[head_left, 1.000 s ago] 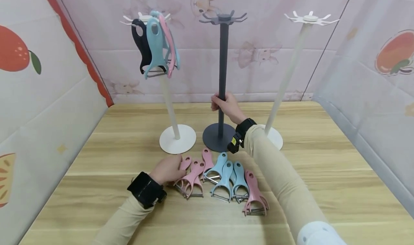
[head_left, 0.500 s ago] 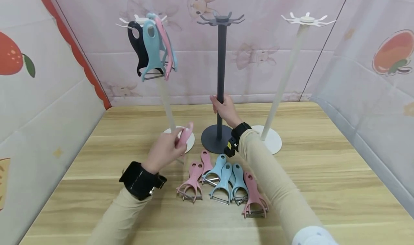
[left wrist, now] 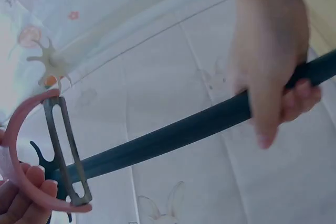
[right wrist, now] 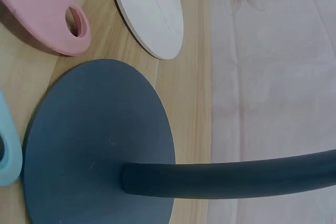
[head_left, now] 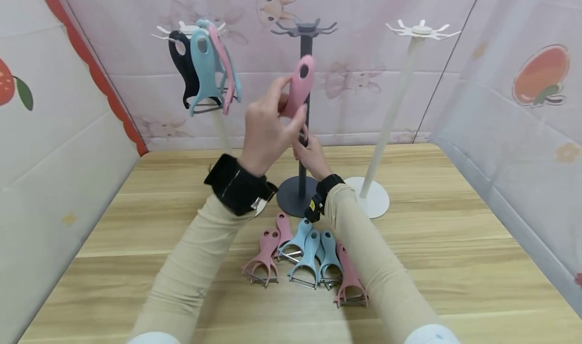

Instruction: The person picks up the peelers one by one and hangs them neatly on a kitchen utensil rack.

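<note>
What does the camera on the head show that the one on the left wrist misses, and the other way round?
Only the head view shows the wooden table, the peelers lying on it, the left white stand with peelers hung on it, and the bare right white stand. Only the left wrist view shows the metal blade of the pink peeler. Both show the left hand gripping that peeler and the right hand gripping the dark stand.

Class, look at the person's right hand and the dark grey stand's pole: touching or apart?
Touching. In the left wrist view the right hand has its fingers wrapped round the dark grey stand's pole; the head view shows the same grip.
</note>
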`<state>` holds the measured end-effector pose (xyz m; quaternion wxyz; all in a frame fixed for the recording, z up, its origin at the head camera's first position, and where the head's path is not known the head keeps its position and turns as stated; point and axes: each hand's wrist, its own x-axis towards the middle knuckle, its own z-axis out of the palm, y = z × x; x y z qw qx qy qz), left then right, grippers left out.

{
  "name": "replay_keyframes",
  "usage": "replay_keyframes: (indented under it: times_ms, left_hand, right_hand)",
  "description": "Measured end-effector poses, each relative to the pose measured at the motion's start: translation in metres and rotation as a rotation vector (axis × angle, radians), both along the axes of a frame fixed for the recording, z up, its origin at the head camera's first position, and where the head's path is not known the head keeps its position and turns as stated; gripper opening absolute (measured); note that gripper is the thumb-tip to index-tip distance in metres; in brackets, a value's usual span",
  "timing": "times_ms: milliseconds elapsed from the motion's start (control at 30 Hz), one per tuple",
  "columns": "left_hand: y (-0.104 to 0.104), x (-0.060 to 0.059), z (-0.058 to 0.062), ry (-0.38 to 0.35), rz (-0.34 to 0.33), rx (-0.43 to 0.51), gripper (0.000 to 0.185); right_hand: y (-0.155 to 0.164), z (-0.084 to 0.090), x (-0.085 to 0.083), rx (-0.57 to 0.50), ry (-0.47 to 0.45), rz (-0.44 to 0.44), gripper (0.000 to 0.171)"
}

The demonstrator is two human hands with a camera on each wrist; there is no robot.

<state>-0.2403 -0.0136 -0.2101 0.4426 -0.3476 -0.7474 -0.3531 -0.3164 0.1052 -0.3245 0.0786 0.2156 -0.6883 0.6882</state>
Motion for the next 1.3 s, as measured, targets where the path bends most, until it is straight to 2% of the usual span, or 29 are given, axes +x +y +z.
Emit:
replay_keyframes:
  times_ms: [133,267,400,600,800,933,1133,1233,1300]
  left_hand:
    - [0.01,-0.009,0.019,0.0,0.074,0.003,0.037]
    - [0.019,-0.015,0.03,-0.03,0.125,-0.001,0.037]
    - [0.027,-0.018,0.035,-0.05,0.158,0.02,0.038]
    - [0.035,-0.021,0.034,-0.14,0.219,0.046,0.039]
    - [0.039,-0.027,0.025,-0.157,0.26,0.072,0.039]
    - [0.034,-0.028,0.014,-0.146,0.281,0.057,0.045]
    - [0.023,-0.022,-0.016,-0.062,0.291,0.03,0.053]
    - [0.016,-0.016,-0.034,-0.088,0.267,0.025,0.054]
    - [0.01,-0.01,-0.046,-0.135,0.249,0.018,0.053]
  right_hand:
    - [-0.002,0.0,0.0,-0.001,-0.022,-0.003,0.025]
    - [-0.002,0.001,0.001,-0.009,-0.029,-0.01,0.027]
    - [-0.001,0.001,0.002,-0.006,-0.019,-0.02,0.029]
    - [-0.002,0.001,0.002,-0.016,-0.026,-0.012,0.028]
    - [-0.002,0.002,0.004,0.006,-0.033,-0.035,0.026]
    - [-0.001,0.001,0.003,0.006,-0.013,-0.035,0.024]
    - [-0.001,-0.001,0.002,0.018,0.012,-0.03,0.024]
    - [-0.002,0.0,0.003,0.033,0.011,-0.053,0.026]
    - [-0.002,0.001,0.003,0.048,0.009,-0.074,0.026]
